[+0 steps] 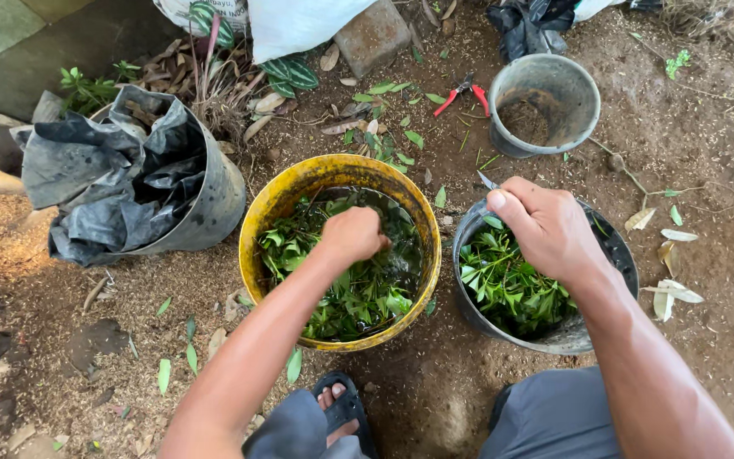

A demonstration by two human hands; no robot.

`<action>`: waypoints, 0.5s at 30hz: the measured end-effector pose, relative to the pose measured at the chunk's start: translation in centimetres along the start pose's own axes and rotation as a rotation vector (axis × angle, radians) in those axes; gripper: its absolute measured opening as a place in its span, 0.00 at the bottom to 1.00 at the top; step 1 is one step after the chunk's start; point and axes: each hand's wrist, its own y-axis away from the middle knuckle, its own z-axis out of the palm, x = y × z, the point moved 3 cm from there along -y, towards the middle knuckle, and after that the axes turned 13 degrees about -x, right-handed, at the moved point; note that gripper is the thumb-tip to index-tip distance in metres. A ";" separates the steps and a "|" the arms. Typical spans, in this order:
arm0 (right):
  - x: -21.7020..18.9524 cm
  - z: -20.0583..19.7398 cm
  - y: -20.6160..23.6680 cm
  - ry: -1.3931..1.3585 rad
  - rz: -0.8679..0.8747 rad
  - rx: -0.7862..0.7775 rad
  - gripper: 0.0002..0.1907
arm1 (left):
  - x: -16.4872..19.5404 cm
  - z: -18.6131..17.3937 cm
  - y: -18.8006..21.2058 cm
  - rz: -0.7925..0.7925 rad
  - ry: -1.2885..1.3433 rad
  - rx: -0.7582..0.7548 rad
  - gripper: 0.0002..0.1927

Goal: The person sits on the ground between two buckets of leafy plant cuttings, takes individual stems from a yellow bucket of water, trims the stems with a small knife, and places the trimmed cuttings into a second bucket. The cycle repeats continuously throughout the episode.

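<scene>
Dipping left hand [352, 235] in yellow bucket [275, 197] | right hand [545, 228] over grey pot [620, 246]

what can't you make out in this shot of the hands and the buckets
All in the head view:
- Left hand: fingertips buried in wet leaves in the yellow bucket, so its grip is hidden.
- Right hand: fingers curl downward over the grey bucket; whatever they hold is hidden, except a thin pale tip by the thumb, too small to identify.
- Black-lined bucket: crumpled plastic hides its contents.
- White sack: cut off by the top edge.
</scene>
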 end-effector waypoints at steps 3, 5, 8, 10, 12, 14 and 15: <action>-0.4 -0.1 0.0 0.022 -0.063 -0.002 0.22 | 0.2 2.3 -2.2 -0.069 -0.136 0.035 0.10; -0.2 0.0 0.0 0.024 -0.044 -0.013 0.22 | 0.4 2.8 -2.6 -0.087 -0.174 0.101 0.08; 0.1 -0.3 0.3 0.020 -0.056 -0.017 0.22 | -0.9 1.8 -1.9 -0.189 0.014 0.007 0.13; 0.2 -0.4 0.4 0.020 -0.056 -0.022 0.22 | -1.8 0.2 -0.3 -0.119 0.187 0.054 0.12; 0.1 -0.5 0.5 0.028 -0.044 -0.033 0.23 | -2.4 -1.4 1.5 0.006 0.398 0.123 0.10; -0.3 -0.3 0.5 0.010 -0.095 -0.026 0.22 | -2.2 -2.6 3.4 0.189 0.647 0.213 0.10; -0.5 -0.1 0.5 0.003 -0.121 -0.022 0.21 | -2.0 -3.0 4.0 0.213 0.797 0.192 0.10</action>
